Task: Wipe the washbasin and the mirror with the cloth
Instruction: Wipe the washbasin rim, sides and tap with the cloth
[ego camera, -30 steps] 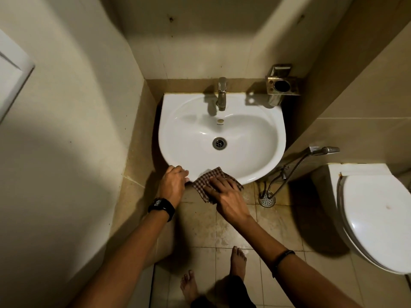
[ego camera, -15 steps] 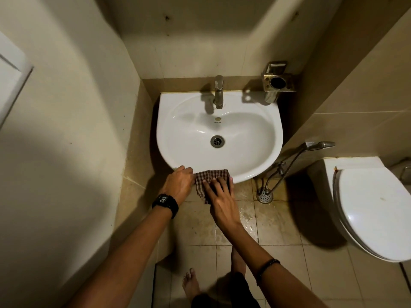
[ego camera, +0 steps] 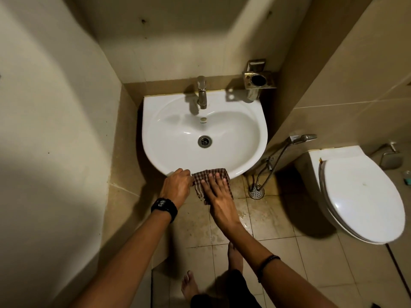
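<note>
Small unreadable logo [ego camera: 203, 122] on washbasin [ego camera: 169, 141]; right hand [ego camera: 219, 193] flat on cloth [ego camera: 200, 177]

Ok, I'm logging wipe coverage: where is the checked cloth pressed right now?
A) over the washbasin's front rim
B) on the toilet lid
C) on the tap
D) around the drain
A: the right hand presses the cloth flat over the washbasin front rim, well clear of the drain.

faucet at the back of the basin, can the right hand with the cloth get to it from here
Probably yes: the right hand presses the cloth on the front rim of the washbasin, and nothing stands in the basin between it and the faucet.
</note>
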